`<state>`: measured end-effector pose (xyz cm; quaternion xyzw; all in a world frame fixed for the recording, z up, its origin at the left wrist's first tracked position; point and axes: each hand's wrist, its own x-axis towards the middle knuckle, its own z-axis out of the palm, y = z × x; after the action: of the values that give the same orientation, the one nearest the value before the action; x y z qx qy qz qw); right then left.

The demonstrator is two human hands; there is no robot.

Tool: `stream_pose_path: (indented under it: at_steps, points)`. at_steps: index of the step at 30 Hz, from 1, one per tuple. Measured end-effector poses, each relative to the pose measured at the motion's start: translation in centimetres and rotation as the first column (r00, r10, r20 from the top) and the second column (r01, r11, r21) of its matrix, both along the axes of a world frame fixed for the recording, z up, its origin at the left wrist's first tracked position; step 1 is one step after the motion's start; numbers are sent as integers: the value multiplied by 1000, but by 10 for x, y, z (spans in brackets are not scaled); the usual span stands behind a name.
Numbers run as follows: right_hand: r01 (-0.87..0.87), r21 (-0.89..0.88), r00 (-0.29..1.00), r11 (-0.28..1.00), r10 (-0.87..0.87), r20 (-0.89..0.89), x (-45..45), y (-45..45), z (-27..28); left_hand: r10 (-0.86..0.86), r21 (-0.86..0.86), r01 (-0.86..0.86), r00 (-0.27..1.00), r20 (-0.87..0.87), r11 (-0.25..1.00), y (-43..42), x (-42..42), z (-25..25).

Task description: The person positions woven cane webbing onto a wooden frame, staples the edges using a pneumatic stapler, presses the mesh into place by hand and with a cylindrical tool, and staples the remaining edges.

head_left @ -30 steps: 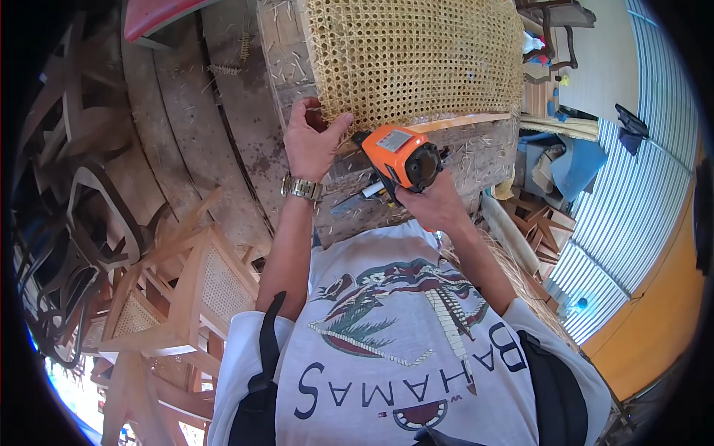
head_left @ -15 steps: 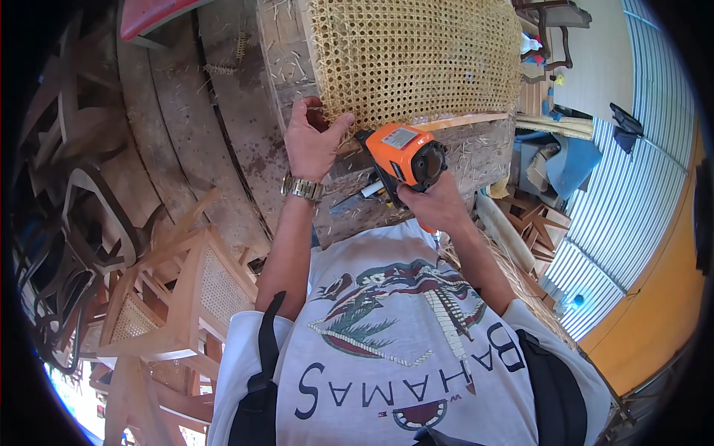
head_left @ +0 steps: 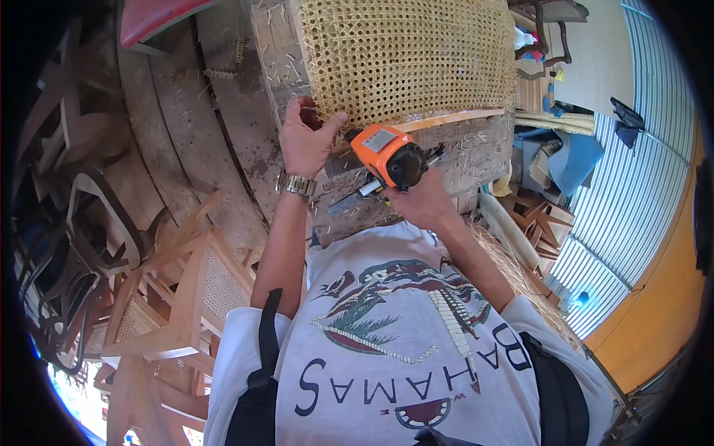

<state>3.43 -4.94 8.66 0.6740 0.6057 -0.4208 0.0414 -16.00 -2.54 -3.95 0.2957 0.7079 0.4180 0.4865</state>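
A woven cane panel (head_left: 409, 59) with a wooden frame edge (head_left: 446, 119) along its near side lies on the rough wooden bench. My left hand (head_left: 306, 145), wearing a metal watch (head_left: 296, 184), grips the panel's near left corner, thumb on the weave and fingers curled at the edge. My right hand (head_left: 425, 201) is wrapped round the handle of an orange and black staple gun (head_left: 379, 152). Its nose points at that same corner, close to my left thumb; whether it touches the frame is hard to see. The gun's body hides part of the near edge.
Cane scraps litter the workbench (head_left: 476, 152), where a tool with a white part (head_left: 370, 188) lies beneath the gun. Wooden chair frames (head_left: 190, 297) with cane panels stand at left. A red-padded seat (head_left: 160, 18) is at upper left, and a blue sheet (head_left: 584, 160) sits at right.
The staple gun has shifted left and down with my right hand, and its back end has turned. My left hand remains at the panel's corner, slightly further left in view.
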Motion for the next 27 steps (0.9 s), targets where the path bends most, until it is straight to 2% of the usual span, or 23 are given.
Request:
stream_pose_path:
  at_steps: [1,4,10,14,19,23,27]
  points:
    - [-21,-12,999,1000,22,31,-2,3,4,-12,-1,12,1000,-7,1000,1,-1,-1]
    - [102,-197,989,975,-121,-86,-1,16,22,-32,-24,33,998,51,999,2,-4,3]
    - [92,-156,979,983,-118,-166,12,12,19,-3,34,5,998,-70,999,1,0,-4]
    - [73,-149,984,986,-96,-153,10,15,18,-37,-22,36,997,-70,999,1,-3,-1]
    - [76,-146,982,986,-100,-163,5,18,16,-42,-9,41,996,-83,999,2,-3,-3]
    - [84,-218,988,972,-109,-106,-4,20,24,-48,-17,47,996,-77,999,1,-4,3]
    - [92,-190,991,977,-109,-82,-6,13,12,-39,-5,39,997,-60,999,2,-4,0]
